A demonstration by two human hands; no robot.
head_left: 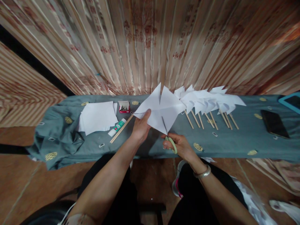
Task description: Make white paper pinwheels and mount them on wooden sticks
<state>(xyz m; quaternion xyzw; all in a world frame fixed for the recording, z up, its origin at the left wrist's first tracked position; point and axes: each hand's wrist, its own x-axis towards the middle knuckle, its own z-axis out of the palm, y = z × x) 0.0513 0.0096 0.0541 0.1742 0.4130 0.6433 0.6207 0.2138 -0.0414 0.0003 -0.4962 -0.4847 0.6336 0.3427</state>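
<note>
Head cam view: so I'm watching this person's left hand (140,127) pinch a creased white paper square (161,107), thumb on top, over the middle of the green cloth (150,150). Top corner's already slit. Right hand (179,144) is gripping green-handled scissors (173,145), one blade lying over the near corner. Paper pinwheels (206,101) sit to the right; paper stack (98,117), red pin box (124,107) and wooden sticks (122,128) to the left.

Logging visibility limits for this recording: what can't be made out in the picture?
All in the head view:
Left hand: most fingers, hidden beneath the paper sheet.
Scissors: second blade, apparently hidden by that sheet.
Pinwheels: exact count, since they overlap.
Red box: its contents, too small to identify.
Blue-edged device: remainder, cut off by the right edge.
</note>
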